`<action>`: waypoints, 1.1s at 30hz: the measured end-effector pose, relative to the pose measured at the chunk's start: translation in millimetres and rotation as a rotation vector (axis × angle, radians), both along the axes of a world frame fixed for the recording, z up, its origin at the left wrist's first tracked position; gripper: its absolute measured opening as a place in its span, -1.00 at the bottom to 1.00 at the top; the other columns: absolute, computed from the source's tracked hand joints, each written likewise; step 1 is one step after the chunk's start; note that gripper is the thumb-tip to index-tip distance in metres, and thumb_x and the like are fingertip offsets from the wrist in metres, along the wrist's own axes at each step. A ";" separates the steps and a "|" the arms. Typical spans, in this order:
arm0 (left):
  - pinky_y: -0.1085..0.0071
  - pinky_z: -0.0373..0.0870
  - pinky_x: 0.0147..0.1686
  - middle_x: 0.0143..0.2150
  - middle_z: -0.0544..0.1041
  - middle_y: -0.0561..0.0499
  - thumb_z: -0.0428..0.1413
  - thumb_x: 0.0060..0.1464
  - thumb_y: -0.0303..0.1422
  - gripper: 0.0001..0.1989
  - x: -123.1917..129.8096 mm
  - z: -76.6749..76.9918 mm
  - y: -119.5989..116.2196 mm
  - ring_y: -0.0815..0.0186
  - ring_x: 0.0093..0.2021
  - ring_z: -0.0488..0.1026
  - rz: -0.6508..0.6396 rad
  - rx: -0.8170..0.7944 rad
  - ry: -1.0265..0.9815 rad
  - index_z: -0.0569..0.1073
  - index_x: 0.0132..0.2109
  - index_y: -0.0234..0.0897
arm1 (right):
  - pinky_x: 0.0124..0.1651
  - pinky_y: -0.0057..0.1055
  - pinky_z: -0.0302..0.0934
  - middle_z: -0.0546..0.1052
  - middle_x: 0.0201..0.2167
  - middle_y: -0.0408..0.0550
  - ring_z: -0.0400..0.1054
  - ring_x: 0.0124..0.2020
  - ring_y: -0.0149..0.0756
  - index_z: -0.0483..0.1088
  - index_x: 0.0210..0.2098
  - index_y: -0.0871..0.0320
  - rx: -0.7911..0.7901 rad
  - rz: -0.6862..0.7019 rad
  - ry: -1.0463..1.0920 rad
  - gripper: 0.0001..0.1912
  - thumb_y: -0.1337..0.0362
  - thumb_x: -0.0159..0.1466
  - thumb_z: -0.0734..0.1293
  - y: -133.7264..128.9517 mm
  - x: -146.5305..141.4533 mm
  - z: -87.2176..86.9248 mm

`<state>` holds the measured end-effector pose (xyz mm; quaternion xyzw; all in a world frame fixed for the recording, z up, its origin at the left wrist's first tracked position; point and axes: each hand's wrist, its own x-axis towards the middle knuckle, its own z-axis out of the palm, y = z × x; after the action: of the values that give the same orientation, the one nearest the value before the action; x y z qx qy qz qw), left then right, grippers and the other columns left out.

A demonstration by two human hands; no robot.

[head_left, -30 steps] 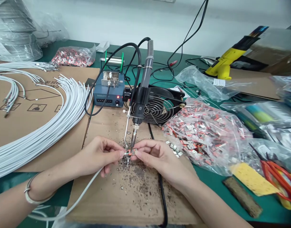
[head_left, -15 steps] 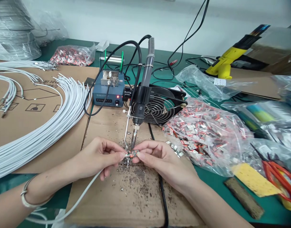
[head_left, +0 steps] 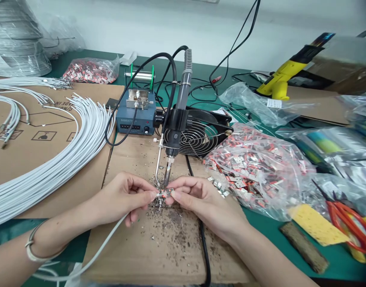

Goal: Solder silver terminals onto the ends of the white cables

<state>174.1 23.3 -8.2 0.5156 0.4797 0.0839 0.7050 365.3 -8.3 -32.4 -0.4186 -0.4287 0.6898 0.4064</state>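
Observation:
My left hand (head_left: 126, 197) pinches the end of a white cable (head_left: 107, 241), which trails down to the lower left. Between thumb and fingers, my right hand (head_left: 197, 199) holds a small metal connector piece with orange on it (head_left: 168, 192). Cable end and connector meet just below the tip of a soldering iron (head_left: 167, 175) fixed in a stand. A thin metal feed tube (head_left: 158, 163) ends beside the tip. Whether the tip touches the piece is hard to tell.
A blue control box (head_left: 135, 119) and a fan (head_left: 197, 135) stand behind the iron. Many white cables (head_left: 66, 155) lie left. On the right are a bag of connectors (head_left: 254, 167), a yellow sponge (head_left: 319, 225), orange-handled scissors (head_left: 347, 223) and a yellow heat gun (head_left: 281, 77).
The red light on the blue box has gone off. Both hands keep their grips almost unmoved, and the view has shifted slightly.

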 end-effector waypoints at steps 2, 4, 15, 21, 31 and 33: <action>0.75 0.21 -0.78 -0.60 0.29 0.19 0.09 -0.07 -0.20 -0.67 0.2 -0.7 0.1 0.66 -0.75 0.22 0.002 0.005 0.009 0.44 -0.23 -0.39 | -0.35 -0.66 0.27 0.56 -0.48 -0.09 0.44 -0.44 -0.53 0.46 -0.35 0.22 -0.005 -0.001 -0.011 -0.81 0.26 0.07 0.45 0.3 -0.1 -0.6; 0.75 0.21 -0.78 -0.60 0.29 0.19 0.10 -0.07 -0.19 -0.66 0.1 -3.2 0.4 0.65 -0.75 0.22 0.006 0.019 0.010 0.44 -0.24 -0.39 | -0.35 -0.67 0.26 0.56 -0.48 -0.09 0.44 -0.45 -0.54 0.45 -0.35 0.22 -0.006 -0.012 -0.043 -0.82 0.27 0.07 0.44 0.4 -0.5 -1.0; 0.75 0.20 -0.76 -0.60 0.28 0.19 0.07 -0.04 -0.21 -0.67 0.8 1.6 0.3 0.66 -0.74 0.21 -0.016 0.042 0.061 0.44 -0.22 -0.40 | -0.31 -0.51 0.30 0.55 -0.45 -0.04 0.45 -0.40 -0.41 0.44 -0.34 0.21 0.034 -0.021 -0.146 -0.78 0.23 0.06 0.43 -1.0 -1.7 2.2; 0.74 0.21 -0.76 -0.60 0.28 0.20 0.06 -0.02 -0.25 -0.68 3.2 11.1 -1.2 0.67 -0.74 0.21 -0.009 0.002 0.059 0.42 -0.18 -0.41 | -0.27 -0.51 0.31 0.55 -0.44 -0.05 0.45 -0.38 -0.41 0.44 -0.33 0.21 0.029 0.013 -0.116 -0.80 0.23 0.09 0.43 -1.2 1.1 -0.1; 0.74 0.22 -0.77 -0.60 0.29 0.20 0.10 -0.07 -0.20 -0.65 1.1 4.3 -0.6 0.66 -0.74 0.22 0.000 -0.004 0.033 0.42 -0.20 -0.41 | -0.33 -0.66 0.29 0.56 -0.46 -0.09 0.45 -0.42 -0.52 0.44 -0.36 0.23 0.035 0.003 -0.073 -0.82 0.27 0.07 0.44 -1.9 -0.1 1.1; 0.74 0.22 -0.76 -0.60 0.28 0.20 0.09 -0.06 -0.21 -0.65 1.0 5.1 -0.6 0.66 -0.73 0.22 -0.007 -0.005 0.041 0.42 -0.20 -0.41 | -0.33 -0.65 0.30 0.56 -0.46 -0.07 0.45 -0.42 -0.51 0.43 -0.36 0.24 0.027 -0.001 -0.089 -0.81 0.27 0.08 0.44 -2.0 -0.6 1.9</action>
<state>175.1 22.7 -3.1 0.5170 0.4924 0.0694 0.6967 364.7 -10.3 -30.5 -0.4434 -0.4556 0.6645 0.3928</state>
